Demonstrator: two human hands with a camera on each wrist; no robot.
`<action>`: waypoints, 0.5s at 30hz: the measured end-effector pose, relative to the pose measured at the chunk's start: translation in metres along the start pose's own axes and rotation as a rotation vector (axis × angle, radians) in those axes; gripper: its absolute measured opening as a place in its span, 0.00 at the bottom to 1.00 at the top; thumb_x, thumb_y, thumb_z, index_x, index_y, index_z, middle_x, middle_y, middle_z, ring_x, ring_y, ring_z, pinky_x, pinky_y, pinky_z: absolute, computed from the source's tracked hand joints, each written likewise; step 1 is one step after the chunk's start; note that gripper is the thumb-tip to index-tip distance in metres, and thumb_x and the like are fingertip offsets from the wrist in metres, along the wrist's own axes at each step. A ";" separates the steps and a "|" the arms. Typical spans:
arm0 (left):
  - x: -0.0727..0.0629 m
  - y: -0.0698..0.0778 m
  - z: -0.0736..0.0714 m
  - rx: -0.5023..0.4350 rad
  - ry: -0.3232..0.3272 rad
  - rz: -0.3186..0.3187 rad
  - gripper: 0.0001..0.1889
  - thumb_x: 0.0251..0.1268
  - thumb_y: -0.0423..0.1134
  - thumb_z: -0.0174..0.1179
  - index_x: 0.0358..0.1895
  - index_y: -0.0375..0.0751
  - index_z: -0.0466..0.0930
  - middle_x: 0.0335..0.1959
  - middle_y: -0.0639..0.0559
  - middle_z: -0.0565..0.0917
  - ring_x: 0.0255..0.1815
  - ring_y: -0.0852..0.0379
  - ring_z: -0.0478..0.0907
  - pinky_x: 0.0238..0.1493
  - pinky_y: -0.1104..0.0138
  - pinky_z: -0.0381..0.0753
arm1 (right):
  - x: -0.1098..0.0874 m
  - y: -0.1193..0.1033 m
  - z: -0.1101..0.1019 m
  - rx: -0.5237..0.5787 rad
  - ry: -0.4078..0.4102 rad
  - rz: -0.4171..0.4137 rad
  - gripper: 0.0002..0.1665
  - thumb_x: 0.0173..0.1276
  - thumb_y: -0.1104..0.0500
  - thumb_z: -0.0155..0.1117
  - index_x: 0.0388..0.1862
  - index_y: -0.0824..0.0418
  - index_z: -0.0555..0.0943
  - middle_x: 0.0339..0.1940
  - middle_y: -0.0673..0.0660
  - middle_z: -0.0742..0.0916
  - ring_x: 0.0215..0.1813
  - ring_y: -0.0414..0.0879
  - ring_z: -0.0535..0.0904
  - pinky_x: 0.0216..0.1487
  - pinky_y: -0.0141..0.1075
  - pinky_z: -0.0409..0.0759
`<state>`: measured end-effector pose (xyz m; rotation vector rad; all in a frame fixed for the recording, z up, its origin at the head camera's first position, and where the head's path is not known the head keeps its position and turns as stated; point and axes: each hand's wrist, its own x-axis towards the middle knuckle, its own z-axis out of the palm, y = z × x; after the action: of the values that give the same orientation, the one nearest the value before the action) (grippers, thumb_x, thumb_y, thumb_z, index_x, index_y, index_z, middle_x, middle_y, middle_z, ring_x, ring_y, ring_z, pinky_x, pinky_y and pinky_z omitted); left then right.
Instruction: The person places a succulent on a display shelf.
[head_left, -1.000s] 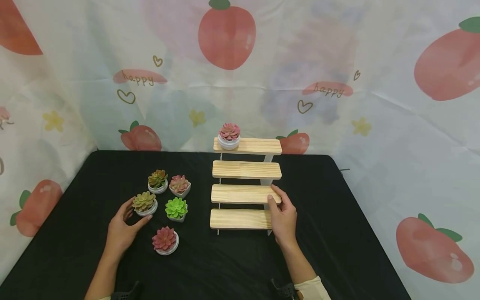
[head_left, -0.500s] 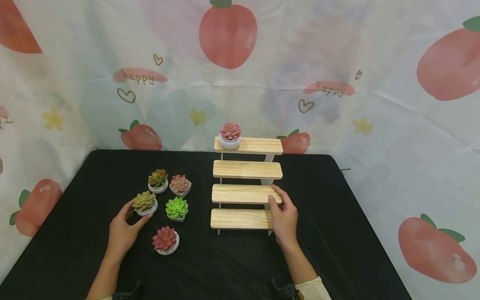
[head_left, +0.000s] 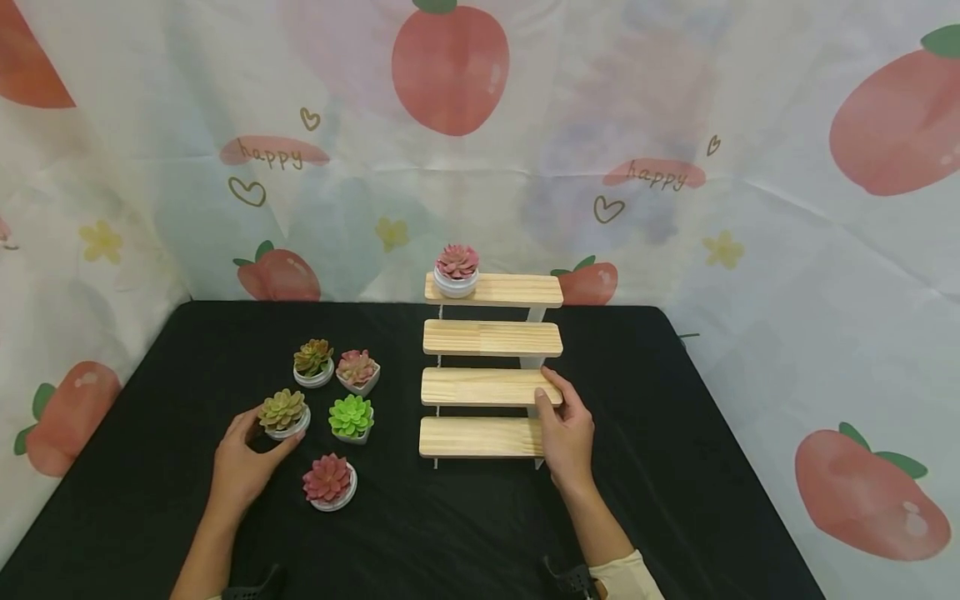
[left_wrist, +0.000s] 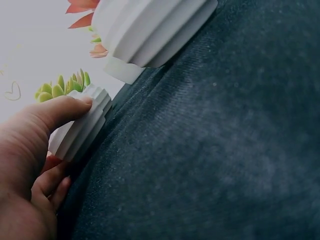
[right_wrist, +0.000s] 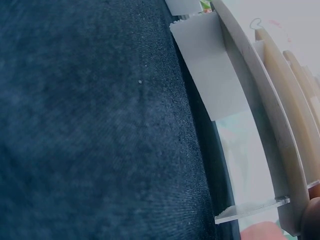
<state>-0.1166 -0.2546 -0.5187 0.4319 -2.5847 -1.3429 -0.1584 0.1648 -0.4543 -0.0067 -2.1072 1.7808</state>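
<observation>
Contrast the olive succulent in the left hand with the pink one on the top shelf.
The olive succulent has dull green leaves; the pink succulent, rosy ones. The left hand holds the olive succulent; no hand touches the pink succulent, which stands on the top shelf. Both have white pots.

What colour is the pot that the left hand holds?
White, with ridges; the pot shows best in the left wrist view.

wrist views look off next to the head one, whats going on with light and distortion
Head: fairly even light, grain visible on the wooden stand; left wrist: backdrop washed out near white, scene tilted; right wrist: backdrop pale too, stand's boards look bowed, dark cloth bluish and soft.
</observation>
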 end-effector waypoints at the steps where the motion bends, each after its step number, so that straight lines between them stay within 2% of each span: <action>1: 0.000 0.000 0.000 -0.004 -0.001 -0.006 0.44 0.62 0.44 0.77 0.75 0.28 0.64 0.70 0.29 0.70 0.71 0.30 0.67 0.69 0.38 0.65 | 0.000 0.000 0.000 0.001 0.000 0.000 0.21 0.76 0.69 0.62 0.66 0.68 0.80 0.64 0.63 0.83 0.56 0.48 0.78 0.51 0.27 0.75; 5: 0.001 0.000 -0.001 -0.022 -0.006 -0.027 0.45 0.61 0.47 0.77 0.75 0.30 0.65 0.71 0.25 0.69 0.72 0.30 0.67 0.70 0.38 0.63 | 0.001 0.000 0.000 0.011 -0.004 0.002 0.21 0.76 0.69 0.62 0.66 0.68 0.80 0.63 0.63 0.83 0.54 0.48 0.78 0.50 0.26 0.76; 11: 0.000 0.001 -0.002 -0.032 0.001 -0.030 0.45 0.60 0.47 0.78 0.76 0.31 0.65 0.72 0.26 0.68 0.72 0.30 0.67 0.69 0.38 0.65 | 0.001 0.001 -0.001 0.027 -0.016 -0.004 0.21 0.76 0.70 0.61 0.66 0.69 0.80 0.65 0.63 0.82 0.61 0.49 0.78 0.55 0.26 0.76; 15: -0.002 0.003 -0.002 -0.061 0.023 -0.042 0.46 0.59 0.47 0.78 0.76 0.31 0.66 0.73 0.27 0.68 0.72 0.31 0.67 0.69 0.40 0.66 | 0.001 0.001 0.000 0.027 -0.015 -0.002 0.21 0.76 0.69 0.61 0.66 0.69 0.80 0.65 0.63 0.82 0.59 0.49 0.78 0.53 0.26 0.76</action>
<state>-0.1147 -0.2542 -0.5153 0.4914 -2.5219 -1.4179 -0.1595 0.1656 -0.4551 0.0159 -2.0930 1.8137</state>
